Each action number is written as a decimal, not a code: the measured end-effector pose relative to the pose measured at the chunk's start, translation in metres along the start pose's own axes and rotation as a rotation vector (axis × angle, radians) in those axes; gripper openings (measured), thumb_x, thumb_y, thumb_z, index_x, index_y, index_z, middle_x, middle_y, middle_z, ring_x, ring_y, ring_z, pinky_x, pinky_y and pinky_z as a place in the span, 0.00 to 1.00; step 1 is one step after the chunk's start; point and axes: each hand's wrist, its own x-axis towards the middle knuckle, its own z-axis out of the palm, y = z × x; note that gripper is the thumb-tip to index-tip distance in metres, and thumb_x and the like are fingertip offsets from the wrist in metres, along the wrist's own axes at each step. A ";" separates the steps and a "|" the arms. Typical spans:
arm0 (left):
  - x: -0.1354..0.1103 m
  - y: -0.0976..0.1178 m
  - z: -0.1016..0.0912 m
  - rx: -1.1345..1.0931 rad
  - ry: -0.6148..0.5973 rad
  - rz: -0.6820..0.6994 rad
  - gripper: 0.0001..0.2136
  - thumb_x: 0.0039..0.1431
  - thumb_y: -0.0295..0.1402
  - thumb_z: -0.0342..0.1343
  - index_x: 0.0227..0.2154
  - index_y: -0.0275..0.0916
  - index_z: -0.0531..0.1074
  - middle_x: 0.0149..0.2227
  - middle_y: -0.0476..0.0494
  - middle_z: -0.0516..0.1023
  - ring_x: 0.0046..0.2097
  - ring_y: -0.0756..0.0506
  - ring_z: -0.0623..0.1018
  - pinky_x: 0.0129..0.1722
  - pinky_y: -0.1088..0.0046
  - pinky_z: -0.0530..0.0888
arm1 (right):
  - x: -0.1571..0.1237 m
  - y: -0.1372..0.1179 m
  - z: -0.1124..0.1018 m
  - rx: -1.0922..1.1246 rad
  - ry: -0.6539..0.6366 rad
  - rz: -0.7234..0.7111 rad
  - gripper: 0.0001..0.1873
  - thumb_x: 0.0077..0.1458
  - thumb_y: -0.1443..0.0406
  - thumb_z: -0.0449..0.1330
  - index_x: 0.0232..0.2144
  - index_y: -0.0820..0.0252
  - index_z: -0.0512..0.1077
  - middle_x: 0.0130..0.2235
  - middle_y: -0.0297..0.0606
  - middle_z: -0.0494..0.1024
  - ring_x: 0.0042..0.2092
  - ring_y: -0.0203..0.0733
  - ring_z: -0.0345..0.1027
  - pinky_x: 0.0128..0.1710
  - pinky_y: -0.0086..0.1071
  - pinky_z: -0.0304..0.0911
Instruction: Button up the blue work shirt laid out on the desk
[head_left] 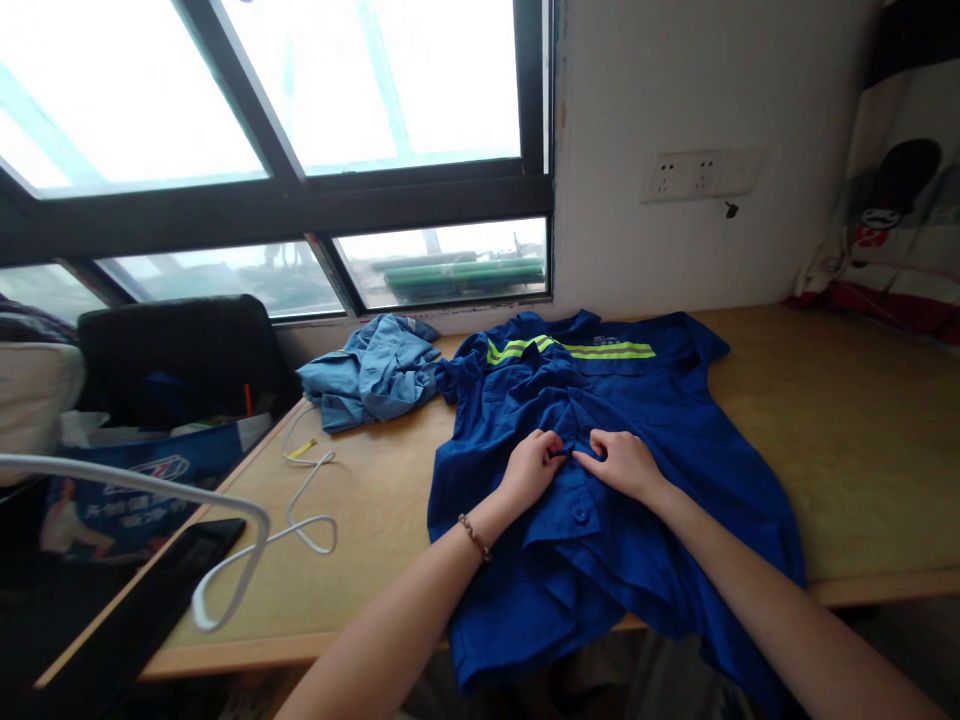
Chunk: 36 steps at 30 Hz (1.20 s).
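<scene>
A dark blue work shirt (697, 450) with a yellow-and-grey reflective stripe lies spread on the wooden table, its lower end hanging over the front edge. My left hand (534, 465) pinches the cloth of the front placket, fingers curled. Close beside it, my right hand (621, 463) pinches the opposite side of the placket between thumb and fingers. Any button between my fingertips is hidden. Below my hands, one blue button (579, 514) shows on the placket. My left wrist wears a beaded bracelet (475, 537).
Crumpled light blue clothing (375, 370) lies at the table's (375, 560) back left. A white cable (300, 525) loops along the left side. A dark flat object (180, 570) lies at the left edge. Behind are a window and a wall socket (701, 174).
</scene>
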 end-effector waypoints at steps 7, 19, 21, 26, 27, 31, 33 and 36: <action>-0.001 0.003 -0.002 -0.061 -0.136 0.137 0.04 0.48 0.29 0.55 0.29 0.40 0.72 0.27 0.48 0.69 0.26 0.51 0.66 0.27 0.77 0.62 | 0.015 0.025 -0.005 0.694 -0.048 0.230 0.05 0.31 0.68 0.53 0.17 0.59 0.58 0.18 0.28 0.64 0.21 0.32 0.57 0.22 0.27 0.51; -0.005 0.014 -0.007 0.053 -0.346 0.212 0.11 0.51 0.36 0.53 0.37 0.40 0.72 0.30 0.46 0.69 0.29 0.50 0.68 0.29 0.76 0.65 | 0.009 0.020 -0.013 0.688 -0.197 0.280 0.11 0.35 0.61 0.62 0.21 0.61 0.66 0.23 0.32 0.69 0.24 0.34 0.63 0.18 0.24 0.56; -0.010 0.023 -0.009 0.150 -0.278 0.265 0.18 0.46 0.40 0.57 0.41 0.40 0.69 0.37 0.43 0.69 0.36 0.46 0.69 0.35 0.72 0.66 | 0.006 0.018 -0.013 0.828 -0.363 0.228 0.11 0.36 0.63 0.62 0.25 0.62 0.67 0.25 0.32 0.71 0.26 0.34 0.65 0.19 0.23 0.58; -0.019 0.048 -0.013 0.307 -0.304 0.546 0.16 0.50 0.35 0.53 0.43 0.39 0.67 0.47 0.42 0.67 0.46 0.43 0.65 0.47 0.65 0.61 | 0.007 0.026 -0.021 1.296 -0.508 0.318 0.14 0.35 0.67 0.66 0.28 0.63 0.68 0.26 0.32 0.72 0.26 0.31 0.67 0.25 0.24 0.63; -0.020 0.052 -0.013 0.290 -0.340 0.591 0.17 0.51 0.35 0.51 0.45 0.38 0.66 0.47 0.41 0.67 0.47 0.44 0.65 0.48 0.66 0.61 | 0.008 0.028 -0.021 1.338 -0.496 0.349 0.14 0.34 0.67 0.67 0.26 0.63 0.67 0.25 0.32 0.72 0.25 0.31 0.67 0.26 0.24 0.64; -0.027 0.067 -0.010 0.220 -0.466 0.715 0.25 0.53 0.42 0.49 0.53 0.38 0.57 0.51 0.40 0.66 0.52 0.43 0.64 0.51 0.67 0.59 | 0.012 0.033 -0.021 1.379 -0.507 0.432 0.12 0.36 0.68 0.66 0.25 0.63 0.67 0.24 0.34 0.74 0.25 0.35 0.69 0.27 0.26 0.66; -0.032 0.074 -0.007 0.223 -0.531 0.780 0.24 0.55 0.43 0.47 0.54 0.44 0.56 0.53 0.44 0.64 0.54 0.42 0.62 0.52 0.64 0.57 | 0.013 0.033 -0.021 1.372 -0.529 0.452 0.10 0.39 0.67 0.65 0.26 0.62 0.68 0.23 0.34 0.74 0.25 0.36 0.70 0.26 0.27 0.66; -0.038 0.080 -0.003 0.181 -0.585 0.851 0.21 0.58 0.40 0.45 0.54 0.48 0.56 0.55 0.47 0.63 0.56 0.42 0.60 0.55 0.61 0.53 | 0.011 0.031 -0.023 1.392 -0.548 0.460 0.09 0.42 0.65 0.63 0.28 0.63 0.69 0.24 0.34 0.75 0.25 0.37 0.70 0.27 0.29 0.67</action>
